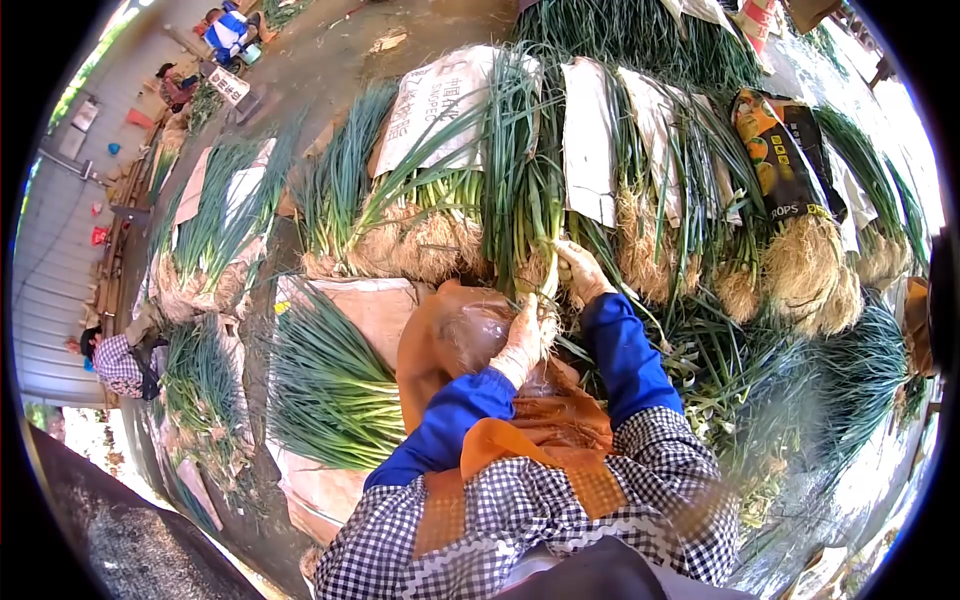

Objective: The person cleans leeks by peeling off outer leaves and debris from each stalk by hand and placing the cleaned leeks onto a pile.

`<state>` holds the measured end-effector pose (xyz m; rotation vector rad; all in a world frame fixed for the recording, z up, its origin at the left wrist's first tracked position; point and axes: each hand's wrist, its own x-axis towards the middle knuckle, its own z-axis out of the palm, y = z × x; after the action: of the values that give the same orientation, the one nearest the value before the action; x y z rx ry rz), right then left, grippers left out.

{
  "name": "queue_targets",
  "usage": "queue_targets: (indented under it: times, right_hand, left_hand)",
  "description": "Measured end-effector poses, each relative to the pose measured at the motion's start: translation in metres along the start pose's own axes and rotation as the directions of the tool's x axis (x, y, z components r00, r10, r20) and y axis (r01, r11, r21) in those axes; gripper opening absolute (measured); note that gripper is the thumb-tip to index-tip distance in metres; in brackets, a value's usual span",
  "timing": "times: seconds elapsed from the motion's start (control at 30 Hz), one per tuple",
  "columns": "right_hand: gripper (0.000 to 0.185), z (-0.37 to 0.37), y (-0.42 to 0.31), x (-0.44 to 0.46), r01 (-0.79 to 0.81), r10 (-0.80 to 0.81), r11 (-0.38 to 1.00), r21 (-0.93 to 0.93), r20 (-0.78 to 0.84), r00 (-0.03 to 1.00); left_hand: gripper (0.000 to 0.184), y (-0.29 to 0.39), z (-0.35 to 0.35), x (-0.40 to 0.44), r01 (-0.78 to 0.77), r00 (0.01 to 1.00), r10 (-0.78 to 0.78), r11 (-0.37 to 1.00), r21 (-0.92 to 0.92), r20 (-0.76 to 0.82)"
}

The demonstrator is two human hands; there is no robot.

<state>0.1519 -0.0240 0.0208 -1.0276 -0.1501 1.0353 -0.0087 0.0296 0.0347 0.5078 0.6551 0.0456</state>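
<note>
Blue sleeves lead to both hands, in front of an orange-brown apron. My left hand (524,343) is closed round the pale root end of some green onions (545,215), whose green leaves point away from me. Just right of it, my right hand (581,272) has its fingers bent against the same stalks, near the roots. Beyond the hands lies a row of onion bundles with tan roots (420,240) toward me. A white printed sack (437,110) covers part of their leaves.
Trimmed-looking onions (330,385) lie on a pale sack at the left. Loose leaves (720,370) cover the ground at the right, near a black and orange bag (785,150). Other people (118,362) are at the far left, with more bundles (215,220) between.
</note>
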Motion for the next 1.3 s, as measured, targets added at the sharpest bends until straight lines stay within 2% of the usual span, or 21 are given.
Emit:
queue_targets:
  times: [0.13,0.17,0.23,0.3,0.33,0.37,0.43,0.5,0.67,0.7,0.73,0.83,0.9,0.97,1.0,1.07,1.1,1.2,1.23,1.27,1.3]
  right_hand:
    - [0.026,-0.008,0.015,-0.024,-0.017,-0.064,0.918,0.395,0.189,0.980]
    - [0.022,-0.003,0.009,-0.041,0.049,-0.076,0.975,0.216,0.116,0.990]
    - [0.017,0.007,-0.008,-0.085,0.239,-0.192,0.969,-0.066,0.415,0.889]
    - [0.022,0.021,-0.029,-0.151,-0.116,0.297,0.915,-0.386,0.452,0.841]
    - [0.025,0.022,-0.035,-0.176,-0.295,0.521,0.833,-0.469,0.483,0.704]
    - [0.030,0.013,-0.039,-0.182,-0.104,0.703,0.573,-0.813,0.422,0.572]
    - [0.026,-0.012,-0.039,-0.185,0.034,0.687,0.440,-0.897,0.361,0.631]
    - [0.032,-0.062,0.004,-0.155,0.087,0.317,0.446,-0.891,0.248,0.915]
    - [0.043,-0.013,-0.014,-0.051,-0.122,0.121,0.915,-0.384,-0.026,0.992]
    - [0.040,-0.009,0.006,-0.029,0.332,-0.410,0.586,-0.739,0.083,0.908]
    - [0.039,-0.007,0.023,-0.009,0.375,-0.485,0.597,-0.709,0.053,0.873]
    - [0.036,-0.020,0.101,0.048,0.443,-0.477,0.876,-0.194,-0.197,0.857]
    - [0.036,0.049,0.039,-0.019,0.343,-0.226,0.919,0.196,-0.452,0.863]
    - [0.027,0.022,0.053,-0.040,0.292,-0.343,0.938,-0.186,-0.400,0.850]
    - [0.024,0.011,0.053,-0.058,0.146,-0.154,0.988,-0.051,-0.390,0.908]
    - [0.031,0.033,0.008,-0.128,0.197,-0.233,0.956,-0.217,-0.152,0.961]
    - [0.031,0.030,-0.008,-0.161,0.026,-0.061,0.928,-0.372,-0.080,0.995]
    - [0.032,-0.026,-0.026,-0.210,-0.363,0.338,0.657,-0.660,-0.172,0.925]
    - [0.032,-0.067,-0.008,-0.204,-0.339,0.276,0.135,-0.931,-0.294,0.915]
    - [0.034,-0.061,-0.010,-0.196,-0.259,0.161,-0.440,-0.860,-0.360,0.919]
    - [0.044,-0.056,-0.017,-0.195,-0.261,-0.065,-0.335,-0.905,-0.254,0.965]
  left_hand:
    - [0.033,-0.003,0.000,0.010,0.092,0.979,-0.090,0.996,0.003,-0.184]
    - [0.038,-0.001,-0.001,0.011,0.146,0.960,-0.143,0.989,-0.003,-0.242]
    - [0.058,-0.014,-0.019,0.031,0.102,0.924,-0.085,0.994,0.026,-0.372]
    - [0.046,-0.007,-0.033,0.026,0.061,0.998,-0.060,0.998,-0.030,0.022]
    - [0.043,-0.005,-0.043,0.030,0.171,0.984,-0.166,0.983,-0.071,0.073]
    - [0.042,0.002,-0.007,0.013,0.132,0.978,-0.139,0.990,-0.055,-0.152]
    - [0.042,0.005,-0.004,0.011,0.155,0.979,-0.160,0.987,-0.048,-0.129]
    - [0.041,0.002,-0.003,0.010,0.143,0.982,-0.146,0.989,-0.031,-0.120]
    - [0.032,0.009,0.010,0.000,0.128,0.976,-0.145,0.986,-0.107,-0.166]
    - [0.032,0.007,0.003,0.003,0.116,0.978,-0.128,0.990,-0.082,-0.163]
    - [0.032,0.006,-0.001,0.005,0.099,0.982,-0.107,0.993,-0.056,-0.157]
    - [0.035,0.004,0.004,0.004,0.020,0.981,-0.029,0.999,-0.048,-0.189]
    - [0.043,-0.002,0.012,0.006,-0.104,0.952,0.135,0.987,0.125,-0.276]
    - [0.043,-0.008,0.004,0.007,-0.072,0.959,0.116,0.982,0.176,-0.258]
    - [0.044,-0.008,0.001,0.010,-0.052,0.967,0.107,0.971,0.234,-0.232]
    - [0.044,-0.008,0.000,0.015,-0.039,0.953,0.104,0.974,0.223,-0.286]
    - [0.043,-0.006,0.002,0.013,-0.030,0.957,0.075,0.987,0.160,-0.281]
    - [0.043,-0.005,-0.003,0.010,0.002,0.977,0.014,0.997,0.074,-0.214]
    - [0.042,-0.007,-0.006,0.013,-0.018,0.991,0.026,0.998,0.055,-0.133]
    - [0.041,-0.010,-0.007,0.012,-0.035,0.998,0.037,0.999,0.040,-0.051]
    - [0.037,-0.012,-0.006,0.011,-0.027,0.998,0.030,0.998,0.056,-0.055]
